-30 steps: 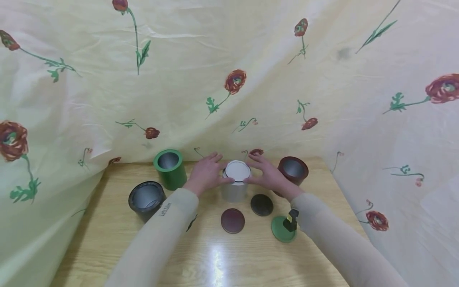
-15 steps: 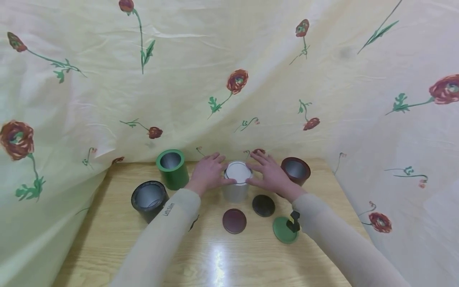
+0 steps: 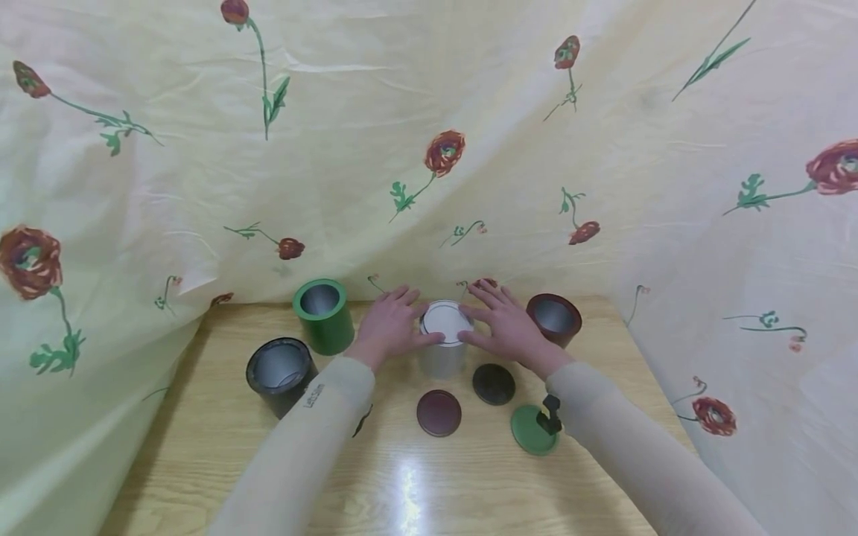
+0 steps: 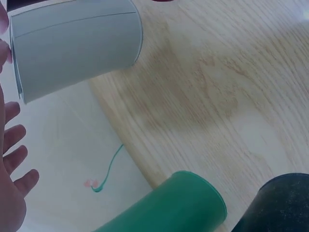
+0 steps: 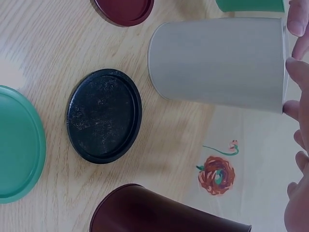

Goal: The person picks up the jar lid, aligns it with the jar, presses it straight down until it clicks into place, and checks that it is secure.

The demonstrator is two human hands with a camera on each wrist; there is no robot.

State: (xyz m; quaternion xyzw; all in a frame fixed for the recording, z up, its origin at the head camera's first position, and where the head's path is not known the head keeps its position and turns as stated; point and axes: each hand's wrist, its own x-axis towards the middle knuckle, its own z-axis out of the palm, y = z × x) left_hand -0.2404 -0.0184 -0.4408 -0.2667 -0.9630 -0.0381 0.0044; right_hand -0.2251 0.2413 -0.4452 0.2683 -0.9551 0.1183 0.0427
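A white can (image 3: 442,362) stands upright near the back of the table, with a white lid (image 3: 445,320) on its top. On its left side is my left hand (image 3: 391,325), thumb and forefinger at the lid's rim and the other fingers spread. My right hand (image 3: 504,325) mirrors it from the right, thumb and forefinger at the same rim. Both wrist views show the can's plain side wall, and fingertips right at its top edge in the right wrist view. Closest to the can lie a dark red lid (image 3: 439,413) and a black lid (image 5: 104,116).
To the left stand an uncovered green can (image 3: 325,320) and an uncovered black can (image 3: 281,372). A dark red can (image 3: 555,318), also uncovered, is behind my right wrist. A green lid (image 3: 532,432) lies near my right sleeve. Flowered cloth (image 3: 348,186) hangs behind the table.
The head view has shifted slightly, moving the scene a little to the right. Both hands keep their places at the white can's lid, the right forefinger reaching slightly further over it.
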